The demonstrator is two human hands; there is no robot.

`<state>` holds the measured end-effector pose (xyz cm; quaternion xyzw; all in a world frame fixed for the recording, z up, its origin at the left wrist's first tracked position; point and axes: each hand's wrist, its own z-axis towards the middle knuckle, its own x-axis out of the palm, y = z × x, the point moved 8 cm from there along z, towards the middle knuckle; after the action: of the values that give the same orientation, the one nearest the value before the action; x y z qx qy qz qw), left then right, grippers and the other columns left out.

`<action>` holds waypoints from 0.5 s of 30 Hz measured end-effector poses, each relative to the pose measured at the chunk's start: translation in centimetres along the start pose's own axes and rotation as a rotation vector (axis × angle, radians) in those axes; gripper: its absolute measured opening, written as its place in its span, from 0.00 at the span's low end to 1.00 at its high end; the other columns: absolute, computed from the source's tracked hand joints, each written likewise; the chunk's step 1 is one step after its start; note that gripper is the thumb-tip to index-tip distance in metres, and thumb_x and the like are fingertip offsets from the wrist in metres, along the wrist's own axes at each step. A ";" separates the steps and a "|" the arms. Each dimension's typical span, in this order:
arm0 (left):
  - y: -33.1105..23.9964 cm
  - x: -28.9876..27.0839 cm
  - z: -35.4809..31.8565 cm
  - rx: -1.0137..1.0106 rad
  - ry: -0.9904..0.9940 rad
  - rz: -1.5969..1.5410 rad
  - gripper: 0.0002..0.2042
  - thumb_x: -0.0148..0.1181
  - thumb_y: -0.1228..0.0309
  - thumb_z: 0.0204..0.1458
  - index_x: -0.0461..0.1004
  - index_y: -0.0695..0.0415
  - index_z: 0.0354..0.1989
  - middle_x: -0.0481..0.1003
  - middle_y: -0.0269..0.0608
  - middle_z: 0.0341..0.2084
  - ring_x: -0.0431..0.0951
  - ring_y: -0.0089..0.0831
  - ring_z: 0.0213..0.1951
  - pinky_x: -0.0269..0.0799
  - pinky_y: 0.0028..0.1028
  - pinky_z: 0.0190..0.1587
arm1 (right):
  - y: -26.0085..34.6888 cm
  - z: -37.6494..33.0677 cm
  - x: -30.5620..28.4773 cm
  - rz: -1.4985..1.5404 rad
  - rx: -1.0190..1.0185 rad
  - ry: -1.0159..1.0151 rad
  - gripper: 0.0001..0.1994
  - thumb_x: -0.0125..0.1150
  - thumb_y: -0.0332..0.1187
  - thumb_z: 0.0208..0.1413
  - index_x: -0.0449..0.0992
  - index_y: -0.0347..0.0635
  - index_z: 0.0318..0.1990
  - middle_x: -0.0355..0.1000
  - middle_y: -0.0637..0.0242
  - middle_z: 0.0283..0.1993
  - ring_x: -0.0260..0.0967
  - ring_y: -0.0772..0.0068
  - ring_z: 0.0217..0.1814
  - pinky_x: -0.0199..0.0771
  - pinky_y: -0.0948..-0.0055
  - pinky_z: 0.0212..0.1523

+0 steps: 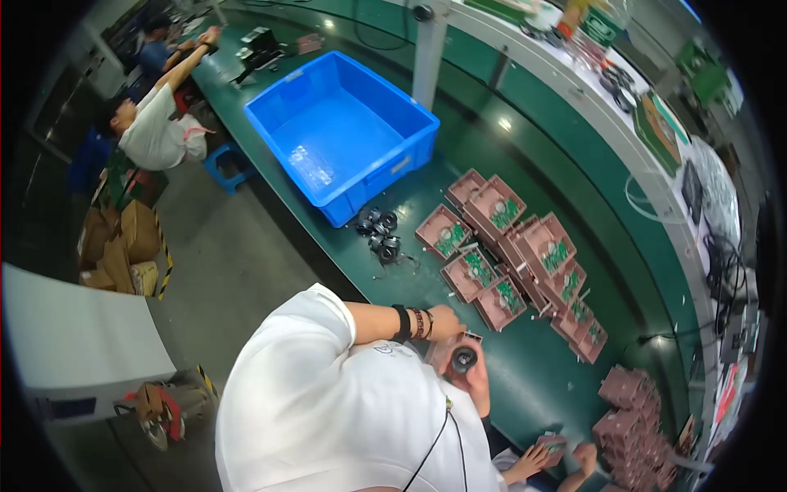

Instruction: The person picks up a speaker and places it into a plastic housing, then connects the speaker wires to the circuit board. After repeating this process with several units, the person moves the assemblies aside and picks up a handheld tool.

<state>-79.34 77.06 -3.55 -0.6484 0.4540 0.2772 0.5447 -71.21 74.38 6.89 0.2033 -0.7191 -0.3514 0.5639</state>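
Note:
My left hand (445, 323), with a black watch and bracelets at its wrist, is closed at the upper edge of a pinkish plastic housing (435, 351). Whatever its fingers grip is hidden. Close below it, my right hand (477, 379) curls around a round black part (464, 358) that looks like a small speaker. This part sits against the housing, which is mostly covered by my hands and white shirt. Beyond my left hand lies a small heap of similar black round parts (380, 232) with thin wires.
Pink housings with green circuit boards (501, 301) stand stacked on the green bench (541, 385). More housings (630, 430) pile up at lower right. A large blue bin (344, 199) stands ahead. A co-worker's hands (529, 466) hold a housing nearby. Other people sit at far left.

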 end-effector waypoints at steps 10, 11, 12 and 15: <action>2.8 0.7 2.4 -0.033 -0.104 -0.004 0.10 0.45 0.63 0.53 0.68 0.54 0.36 0.73 0.49 0.28 0.75 0.48 0.28 0.72 0.39 0.29 | 3.9 -5.6 -7.1 0.103 -0.368 -0.682 0.33 0.57 0.31 0.52 0.47 0.43 0.64 0.61 0.64 0.51 0.63 0.71 0.45 0.65 0.74 0.41; 2.7 0.2 2.4 -0.057 -0.136 -0.064 0.12 0.45 0.60 0.55 0.68 0.55 0.34 0.72 0.49 0.28 0.74 0.49 0.27 0.71 0.40 0.29 | 3.7 -6.3 -7.8 -0.047 -0.311 -0.756 0.32 0.58 0.30 0.51 0.50 0.42 0.62 0.62 0.65 0.48 0.62 0.72 0.45 0.65 0.75 0.42; 2.0 0.6 2.7 -0.032 -0.108 -0.081 0.12 0.45 0.60 0.55 0.68 0.55 0.34 0.72 0.49 0.28 0.74 0.49 0.27 0.71 0.40 0.29 | 3.2 -7.1 -8.1 -0.197 -0.243 -0.815 0.30 0.59 0.30 0.50 0.53 0.42 0.60 0.64 0.66 0.46 0.62 0.73 0.45 0.65 0.75 0.42; 1.9 0.5 3.1 -0.070 -0.119 -0.157 0.13 0.47 0.59 0.54 0.68 0.56 0.36 0.71 0.49 0.32 0.73 0.50 0.31 0.70 0.40 0.32 | 1.1 -8.5 -9.4 -0.572 -0.248 -0.945 0.26 0.61 0.29 0.47 0.59 0.41 0.55 0.65 0.66 0.43 0.63 0.70 0.44 0.65 0.73 0.42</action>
<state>-80.43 79.86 -5.66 -0.6829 0.3589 0.2871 0.5678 -60.40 79.24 2.46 0.1428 -0.7629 -0.6250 0.0828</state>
